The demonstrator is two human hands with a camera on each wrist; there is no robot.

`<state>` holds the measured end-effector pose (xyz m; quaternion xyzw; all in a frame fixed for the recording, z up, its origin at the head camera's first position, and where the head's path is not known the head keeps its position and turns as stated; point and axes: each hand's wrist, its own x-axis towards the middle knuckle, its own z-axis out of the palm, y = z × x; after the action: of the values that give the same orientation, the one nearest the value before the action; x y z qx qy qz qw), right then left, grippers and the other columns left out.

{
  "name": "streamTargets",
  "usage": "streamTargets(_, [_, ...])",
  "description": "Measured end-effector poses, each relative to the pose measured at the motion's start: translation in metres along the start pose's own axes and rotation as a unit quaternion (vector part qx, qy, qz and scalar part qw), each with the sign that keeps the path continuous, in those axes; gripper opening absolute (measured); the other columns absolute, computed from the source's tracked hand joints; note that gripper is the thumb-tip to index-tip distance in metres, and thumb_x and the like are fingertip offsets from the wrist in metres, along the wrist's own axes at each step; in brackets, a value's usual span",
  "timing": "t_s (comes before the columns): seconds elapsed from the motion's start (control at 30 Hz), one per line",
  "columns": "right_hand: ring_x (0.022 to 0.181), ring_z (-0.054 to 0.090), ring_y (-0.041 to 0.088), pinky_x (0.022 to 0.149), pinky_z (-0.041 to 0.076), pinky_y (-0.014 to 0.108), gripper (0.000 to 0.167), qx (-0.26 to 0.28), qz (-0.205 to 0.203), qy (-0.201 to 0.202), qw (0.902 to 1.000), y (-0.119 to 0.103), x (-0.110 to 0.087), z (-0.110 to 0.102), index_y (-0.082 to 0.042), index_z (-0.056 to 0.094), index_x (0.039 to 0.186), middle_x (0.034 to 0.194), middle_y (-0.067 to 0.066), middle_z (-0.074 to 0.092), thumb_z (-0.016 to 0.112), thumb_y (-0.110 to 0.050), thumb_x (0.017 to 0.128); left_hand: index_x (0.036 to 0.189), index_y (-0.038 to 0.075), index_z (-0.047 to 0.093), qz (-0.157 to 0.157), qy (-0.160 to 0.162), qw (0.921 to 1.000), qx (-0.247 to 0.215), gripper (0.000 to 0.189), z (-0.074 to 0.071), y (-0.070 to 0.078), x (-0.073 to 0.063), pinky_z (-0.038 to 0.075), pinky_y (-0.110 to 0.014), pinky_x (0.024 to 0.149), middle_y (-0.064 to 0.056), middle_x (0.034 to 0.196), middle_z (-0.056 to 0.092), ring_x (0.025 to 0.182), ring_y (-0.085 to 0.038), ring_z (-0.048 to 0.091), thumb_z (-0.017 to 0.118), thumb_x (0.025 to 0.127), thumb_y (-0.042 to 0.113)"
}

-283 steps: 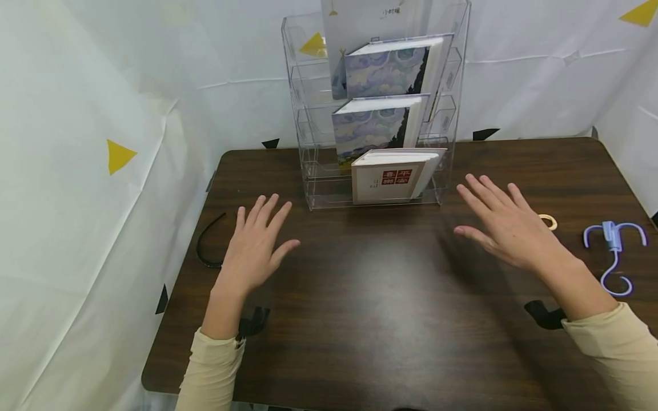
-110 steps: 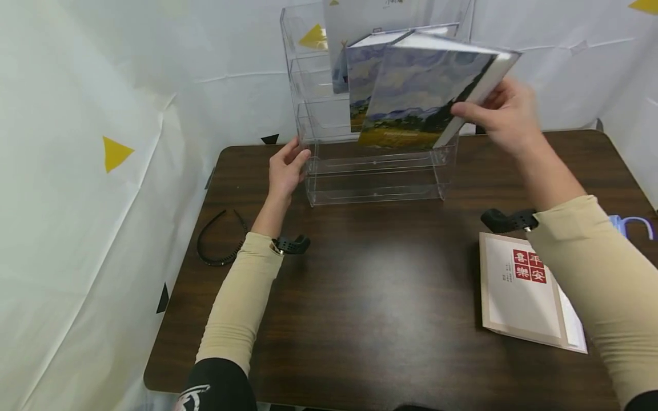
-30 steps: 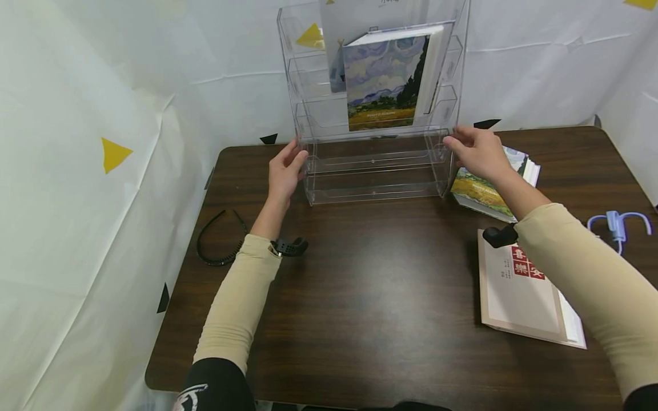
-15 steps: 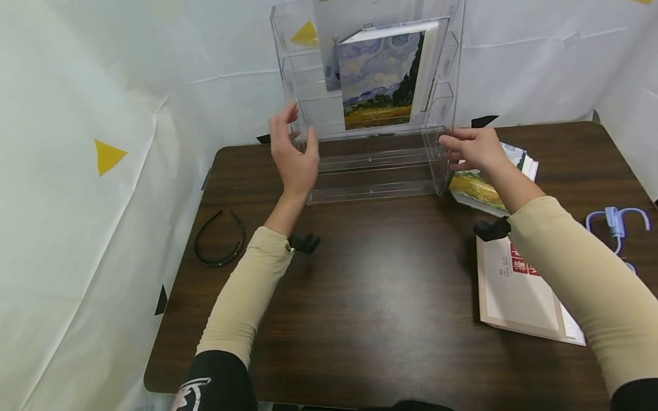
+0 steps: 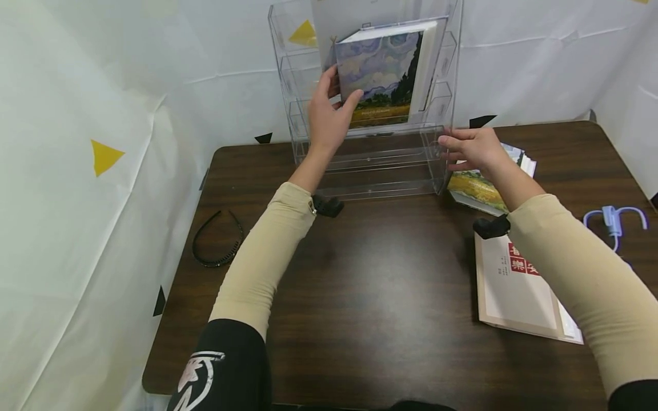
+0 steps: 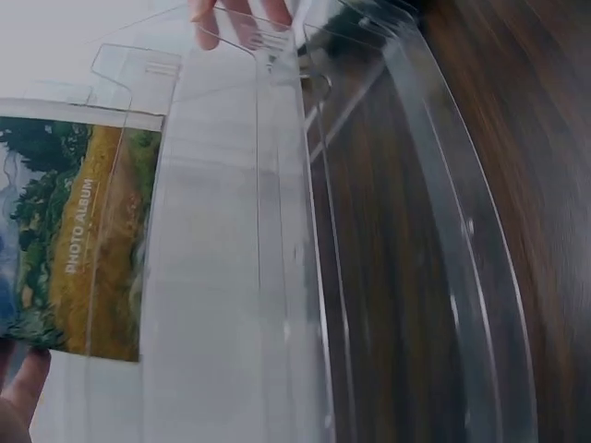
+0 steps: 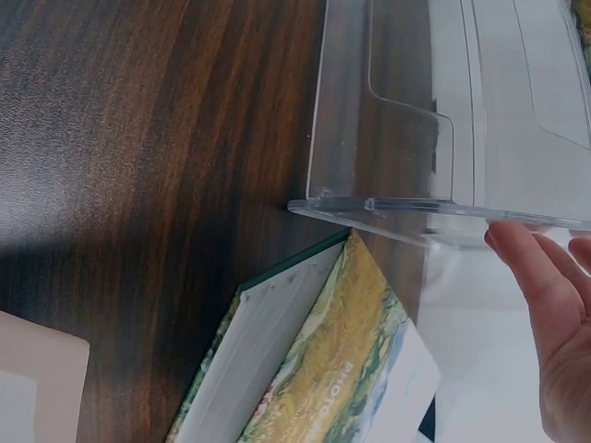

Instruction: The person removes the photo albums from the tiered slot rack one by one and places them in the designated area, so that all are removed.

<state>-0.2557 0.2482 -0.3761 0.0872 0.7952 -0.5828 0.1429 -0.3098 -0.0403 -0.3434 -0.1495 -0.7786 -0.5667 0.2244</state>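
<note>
A clear display rack [image 5: 372, 191] stands at the back of the table. My left hand [image 5: 329, 117] pinches the left edge of a photo album [image 5: 385, 74], thumb across its painted landscape cover and fingers behind the edge. The left wrist view shows the album's lower part [image 6: 88, 249] behind the clear rack lip, fingertips [image 6: 28, 388] at its edge. My right hand [image 5: 478, 151] holds the rack's right side panel, with fingertips [image 7: 508, 240] right at the panel edge in the right wrist view.
Beside the rack lies a second photo album [image 5: 478, 188]. Nearer sits a pale book [image 5: 514, 305] with red characters, partly under my right sleeve. A blue hook hanger [image 5: 613, 222] is at the far right. On the left lies a black headband [image 5: 211, 264].
The pale book and one photo album went from the rack to the table's right. My left hand left the rack's side and took the remaining album's edge. My right hand stays at the rack.
</note>
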Motion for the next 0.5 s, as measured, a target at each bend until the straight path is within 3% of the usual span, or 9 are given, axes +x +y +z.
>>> streamTargets(0.1, [0.109,0.065,0.017,0.085,0.051,0.041,0.066,-0.001,0.001,0.004,1.0000,0.001,0.001,0.002,-0.005,0.046,0.146,0.149,0.017,0.043,0.066,-0.038,0.092,0.134,0.003,0.056,-0.021,0.013,0.9975,-0.066,0.049,0.007,-0.005,0.003,0.052,-0.028,0.084,-0.010,0.121,0.062,0.105,-0.015,0.060,0.074,0.090,0.017])
streamTargets(0.23, [0.112,0.064,0.017,0.085,0.051,0.041,0.066,-0.006,-0.005,0.005,1.0000,0.002,0.001,0.002,-0.005,0.046,0.146,0.150,0.016,0.042,0.065,-0.039,0.092,0.123,-0.002,0.061,-0.029,0.043,0.9918,-0.117,0.040,0.013,-0.008,0.004,0.053,-0.031,0.082,-0.014,0.114,0.063,0.100,-0.020,0.061,0.075,0.087,0.008])
streamTargets(0.33, [0.113,0.063,0.019,0.084,0.051,0.040,0.066,-0.013,-0.006,0.003,0.9999,0.002,0.002,0.003,-0.005,0.046,0.146,0.150,0.016,0.043,0.065,-0.040,0.092,0.118,-0.005,0.061,-0.024,0.048,0.9905,-0.126,0.035,0.012,-0.001,0.003,0.053,-0.031,0.081,-0.017,0.111,0.063,0.097,-0.023,0.061,0.074,0.087,0.002])
streamTargets(0.5, [0.113,0.063,0.020,0.083,0.052,0.041,0.065,-0.021,-0.007,0.001,0.9997,0.003,0.004,0.003,-0.005,0.047,0.145,0.149,0.017,0.043,0.065,-0.039,0.093,0.115,-0.007,0.056,-0.006,0.024,0.9933,-0.113,0.028,0.004,0.022,-0.004,0.049,-0.025,0.081,-0.022,0.107,0.064,0.095,-0.026,0.061,0.068,0.090,-0.004])
